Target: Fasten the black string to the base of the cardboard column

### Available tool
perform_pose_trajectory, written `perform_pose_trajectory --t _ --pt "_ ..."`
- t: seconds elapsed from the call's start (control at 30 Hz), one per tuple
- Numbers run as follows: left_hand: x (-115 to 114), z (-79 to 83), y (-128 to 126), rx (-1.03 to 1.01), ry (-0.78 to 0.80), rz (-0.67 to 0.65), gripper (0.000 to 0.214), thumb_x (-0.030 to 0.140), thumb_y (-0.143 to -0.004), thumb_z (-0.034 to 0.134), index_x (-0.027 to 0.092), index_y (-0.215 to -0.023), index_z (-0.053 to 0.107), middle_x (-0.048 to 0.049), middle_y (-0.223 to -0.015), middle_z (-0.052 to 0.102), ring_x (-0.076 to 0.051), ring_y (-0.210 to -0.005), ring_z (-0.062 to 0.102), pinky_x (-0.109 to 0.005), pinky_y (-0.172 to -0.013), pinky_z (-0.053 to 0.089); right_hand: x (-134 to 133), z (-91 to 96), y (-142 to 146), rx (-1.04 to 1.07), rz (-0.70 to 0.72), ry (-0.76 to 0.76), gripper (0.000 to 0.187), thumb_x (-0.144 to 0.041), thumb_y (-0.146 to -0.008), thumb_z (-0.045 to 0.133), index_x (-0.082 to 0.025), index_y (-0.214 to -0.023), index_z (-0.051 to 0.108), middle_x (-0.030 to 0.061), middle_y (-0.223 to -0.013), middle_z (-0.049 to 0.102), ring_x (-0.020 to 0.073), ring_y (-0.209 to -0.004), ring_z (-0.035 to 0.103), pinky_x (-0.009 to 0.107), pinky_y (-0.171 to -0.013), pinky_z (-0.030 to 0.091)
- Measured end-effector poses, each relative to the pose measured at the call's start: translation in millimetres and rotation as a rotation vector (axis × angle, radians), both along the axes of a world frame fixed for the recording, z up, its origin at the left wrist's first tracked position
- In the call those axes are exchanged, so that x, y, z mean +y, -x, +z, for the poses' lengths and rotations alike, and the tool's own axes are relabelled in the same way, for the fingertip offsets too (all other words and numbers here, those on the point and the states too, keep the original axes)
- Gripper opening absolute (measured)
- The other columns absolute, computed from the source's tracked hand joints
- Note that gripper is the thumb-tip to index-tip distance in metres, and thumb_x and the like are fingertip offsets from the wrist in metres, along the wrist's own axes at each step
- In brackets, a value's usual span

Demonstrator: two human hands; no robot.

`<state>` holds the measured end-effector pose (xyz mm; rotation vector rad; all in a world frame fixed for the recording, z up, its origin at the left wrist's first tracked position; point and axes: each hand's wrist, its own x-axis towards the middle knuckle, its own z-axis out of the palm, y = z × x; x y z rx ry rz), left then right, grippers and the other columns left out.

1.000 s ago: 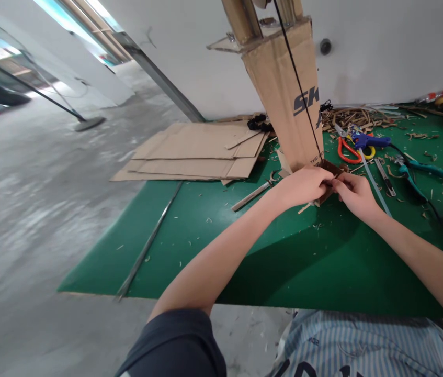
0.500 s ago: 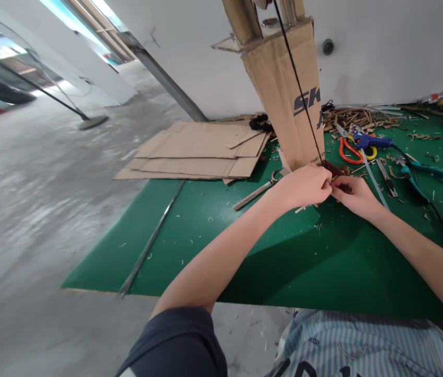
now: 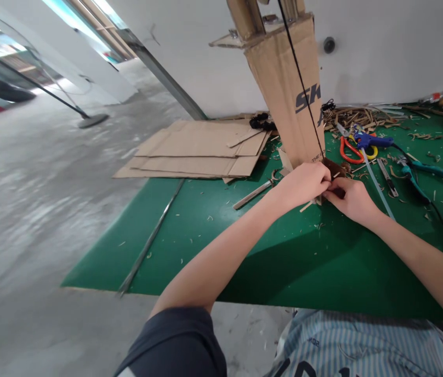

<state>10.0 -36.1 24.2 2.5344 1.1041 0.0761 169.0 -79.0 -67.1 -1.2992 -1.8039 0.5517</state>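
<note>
In the head view, the left hand (image 3: 306, 180) and the right hand (image 3: 350, 198) are meeting at the fingertips beside the foot of a tall cardboard structure (image 3: 294, 99). The fingers are curling inward, and their tips are partly hiding one another, so whether they are clamped on anything cannot be told. The structure is standing on the green tabletop (image 3: 284, 262), its dark printed letters showing, and a black cord (image 3: 302, 81) is running down its front toward the hands. To the left, flat cardboard sheets (image 3: 197, 141) are lying stacked, while a thin metallic strip (image 3: 152, 238) is crossing the tabletop in front of them. To the right, scissors with red and yellow handles (image 3: 350, 152), a blue glue gun (image 3: 374, 140), a utility knife (image 3: 387, 178) and teal-handled pliers (image 3: 412, 179) are lying close together. Behind them, cardboard scraps (image 3: 362, 120) are heaping up near the wall (image 3: 394, 47).
</note>
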Motion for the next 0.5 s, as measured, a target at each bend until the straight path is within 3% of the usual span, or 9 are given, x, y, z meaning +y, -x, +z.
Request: perform_pose_trajectory --t 0.33,0.5 --pt "-5 -9.3 -4 0.130 -0.196 0.125 0.021 0.018 -0.089 0.054 0.022 -0.092 0.074 -0.0068 -0.093 0.075 -0.024 -0.088 0.068 -0.033 -0.070 0.047 -2 -0.5 1 -0.181 -0.013 -0.004 0.014 -0.020 -0.085 0.054 -0.017 -0.083 0.067 0.0074 -0.083 0.070 0.0178 -0.071 0.062 0.029 -0.067 0.043" --pt "-9 -11.8 -7 0.133 -0.227 0.196 0.023 0.019 -0.090 0.050 0.022 -0.100 0.070 -0.0081 -0.094 0.073 -0.026 -0.085 0.069 -0.035 -0.069 0.048 -5 2.3 6 -0.287 -0.054 0.020 0.020 -0.021 -0.091 0.047 -0.016 -0.085 0.065 0.0095 -0.089 0.070 0.0199 -0.080 0.064 0.030 -0.069 0.043"
